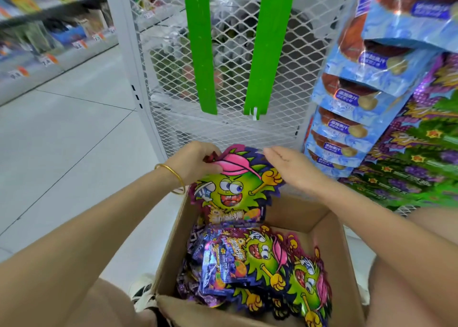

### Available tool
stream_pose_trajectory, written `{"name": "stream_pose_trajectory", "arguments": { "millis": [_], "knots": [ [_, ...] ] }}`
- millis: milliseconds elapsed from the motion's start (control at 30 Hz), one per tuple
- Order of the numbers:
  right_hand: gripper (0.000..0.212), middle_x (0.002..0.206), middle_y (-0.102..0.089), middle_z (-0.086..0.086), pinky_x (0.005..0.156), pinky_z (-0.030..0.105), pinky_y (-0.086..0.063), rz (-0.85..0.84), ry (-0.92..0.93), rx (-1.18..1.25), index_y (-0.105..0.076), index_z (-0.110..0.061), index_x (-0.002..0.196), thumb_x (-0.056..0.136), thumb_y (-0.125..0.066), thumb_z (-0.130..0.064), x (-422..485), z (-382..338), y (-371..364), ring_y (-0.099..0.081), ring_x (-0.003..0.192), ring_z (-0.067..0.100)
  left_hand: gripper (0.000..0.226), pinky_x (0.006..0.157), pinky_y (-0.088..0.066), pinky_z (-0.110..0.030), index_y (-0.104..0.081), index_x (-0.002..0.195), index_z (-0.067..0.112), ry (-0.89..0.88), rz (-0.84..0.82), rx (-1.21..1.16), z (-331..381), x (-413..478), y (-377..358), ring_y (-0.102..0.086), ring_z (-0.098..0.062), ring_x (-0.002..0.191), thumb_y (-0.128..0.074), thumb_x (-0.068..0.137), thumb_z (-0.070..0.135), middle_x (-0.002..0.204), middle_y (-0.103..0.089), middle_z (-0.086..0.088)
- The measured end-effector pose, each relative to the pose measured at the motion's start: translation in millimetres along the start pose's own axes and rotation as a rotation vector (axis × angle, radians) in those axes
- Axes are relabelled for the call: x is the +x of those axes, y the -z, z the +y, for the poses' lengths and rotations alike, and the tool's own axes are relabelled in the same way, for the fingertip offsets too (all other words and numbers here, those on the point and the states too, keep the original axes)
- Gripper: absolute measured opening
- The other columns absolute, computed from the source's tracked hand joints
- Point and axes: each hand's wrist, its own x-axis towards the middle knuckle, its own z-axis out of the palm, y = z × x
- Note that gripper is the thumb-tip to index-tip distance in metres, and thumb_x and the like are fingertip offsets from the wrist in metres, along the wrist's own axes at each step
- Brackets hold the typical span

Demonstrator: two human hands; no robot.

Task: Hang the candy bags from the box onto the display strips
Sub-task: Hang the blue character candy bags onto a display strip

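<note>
Closest in, an open cardboard box (297, 215) sits on the floor (62, 128) between the person's bent legs, with a white and black shoe (142, 292) just beside its near left corner. Inside it lies a loose heap of candy bags (260, 264), purple-edged and printed with a green spiky cartoon figure, overlapping each other flat and at odd angles. Above the far end of the box, one candy bag (233, 190) is held upright with its printed face toward the camera and its lower edge dipping toward the heap. The left hand (195, 162), a gold bangle (173, 175) on its wrist, has its fingers curled over the top left corner of this bag and pinches it. The right hand (292, 168) is spread, fingers straight and together, palm turned toward the bag's upper right edge; it grips nothing, and whether it touches the bag cannot be told. Behind the hands stands a white mesh panel (168, 66), with two green display strips hanging down it side by side, the left strip (202, 46) and the right strip (270, 46), the latter with a small white clip (256, 113) at its bottom end. To the right hang a column of blue bags (347, 128) and, beyond them, green and purple bags (421, 153). Far left, blurred store shelves (49, 29) carry price tags.
</note>
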Motion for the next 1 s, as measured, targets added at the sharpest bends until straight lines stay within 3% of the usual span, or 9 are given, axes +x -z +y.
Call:
{"name": "stream_pose_trajectory", "arguments": {
  "millis": [100,167,233,367,433,533,667,833,1000],
  "knots": [
    [0.024,0.105,-0.065,0.003,0.078,0.014,-0.04,-0.053,0.067,0.259,-0.061,-0.017,0.106,0.095,-0.046,-0.032,-0.4,-11.8,2.2,-0.055,0.092,0.004,0.009,0.057,-0.04,-0.016,-0.06,0.08,0.017,-0.011,-0.059,-0.066,2.7,7.2,3.8,-0.052,-0.016,0.068,-0.069,0.081,0.017,0.073,-0.059,-0.003],
    [0.023,0.088,-0.067,0.009,0.064,0.015,-0.042,-0.05,0.094,0.242,-0.062,-0.006,0.104,0.089,-0.059,-0.024,3.2,-13.1,1.8,-0.056,0.074,0.0,0.008,0.061,-0.041,-0.023,-0.061,0.079,0.017,-0.006,-0.096,-0.09,3.5,11.9,5.1,-0.05,-0.016,0.067,-0.068,0.081,0.017,0.073,-0.059,-0.006],
    [0.026,0.074,-0.061,-0.006,0.054,0.005,-0.041,-0.047,0.082,0.291,-0.06,-0.004,0.109,0.085,-0.066,-0.011,6.7,-12.2,4.2,-0.057,0.057,-0.009,0.005,0.065,-0.045,-0.029,-0.063,0.08,0.015,0.011,-0.134,-0.141,4.5,15.3,8.2,-0.051,-0.017,0.067,-0.067,0.082,0.016,0.075,-0.06,-0.01],
    [0.038,0.086,-0.058,-0.016,0.057,0.0,-0.04,0.006,0.136,0.265,-0.057,-0.016,0.117,0.082,-0.069,-0.011,15.9,-10.1,11.6,-0.053,0.06,-0.021,0.011,0.059,-0.044,-0.017,-0.061,0.074,0.02,0.006,-0.17,-0.204,10.0,21.0,10.3,-0.051,-0.007,0.06,-0.065,0.083,0.015,0.068,-0.059,-0.001],
    [0.024,0.088,-0.063,-0.006,0.061,0.004,-0.042,0.005,0.159,0.252,-0.063,-0.015,0.106,0.082,-0.068,-0.01,19.5,-11.2,14.5,-0.054,0.06,-0.015,0.011,0.055,-0.042,-0.01,-0.061,0.075,0.02,0.0,-0.176,-0.21,14.9,24.9,11.2,-0.049,0.001,0.053,-0.065,0.083,0.015,0.064,-0.058,0.002],
    [0.012,0.073,-0.062,-0.004,0.06,0.015,-0.042,0.023,0.168,0.191,-0.064,-0.021,0.084,0.083,-0.068,-0.01,19.6,-10.0,15.5,-0.053,0.06,-0.003,0.01,0.072,-0.051,-0.016,-0.065,0.092,0.02,0.035,-0.181,-0.269,20.9,33.6,19.2,-0.06,-0.005,0.074,-0.066,0.082,0.021,0.086,-0.067,-0.001],
    [0.006,0.071,-0.06,-0.002,0.06,0.026,-0.036,0.106,0.174,0.099,-0.064,-0.018,0.081,0.083,-0.067,-0.013,16.8,-4.5,13.9,-0.047,0.061,0.005,0.031,0.082,-0.055,-0.031,-0.059,0.111,0.011,0.044,0.07,-0.402,34.5,53.0,33.9,-0.061,-0.015,0.092,-0.062,0.085,0.026,0.104,-0.064,-0.002],
    [0.019,0.084,-0.06,-0.006,0.074,0.028,-0.042,0.236,0.134,0.09,-0.066,-0.014,0.104,0.085,-0.066,-0.016,13.9,-2.1,19.3,-0.055,0.081,0.012,0.004,0.082,-0.051,-0.039,-0.059,0.089,0.015,-0.029,0.167,-0.452,53.5,70.1,25.5,-0.056,-0.015,0.078,-0.061,0.087,0.018,0.087,-0.062,-0.006],
    [0.012,0.074,-0.058,-0.014,0.067,0.029,-0.042,0.337,0.178,0.053,-0.067,-0.021,0.095,0.085,-0.065,-0.027,10.4,-3.2,20.2,-0.058,0.075,0.01,0.022,0.066,-0.04,-0.029,-0.054,0.068,0.01,-0.076,0.117,-0.391,58.8,75.2,18.7,-0.045,-0.019,0.069,-0.056,0.09,0.015,0.07,-0.05,-0.013]
  ]
}}
